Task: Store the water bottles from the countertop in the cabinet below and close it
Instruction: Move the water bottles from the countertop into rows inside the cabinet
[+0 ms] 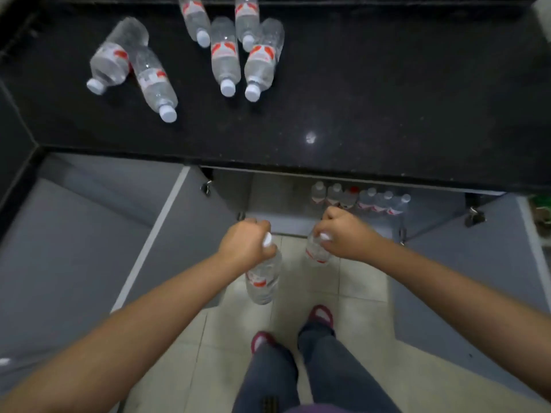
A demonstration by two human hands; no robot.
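Note:
Several clear water bottles with red labels and white caps lie on the black countertop (387, 84), one pair at the left (149, 76) and a group near the middle (226, 58). Below the counter edge, my left hand (244, 242) grips the neck of a hanging water bottle (264, 278). My right hand (343, 234) grips another water bottle (316, 251) by its neck. Both hang in front of the open cabinet (268, 198), where several bottles (360, 199) stand in a row on the shelf.
The grey left cabinet door (98, 234) and right cabinet door (477, 248) stand swung wide open. My legs and feet (298, 338) stand on the pale tiled floor in front of the cabinet.

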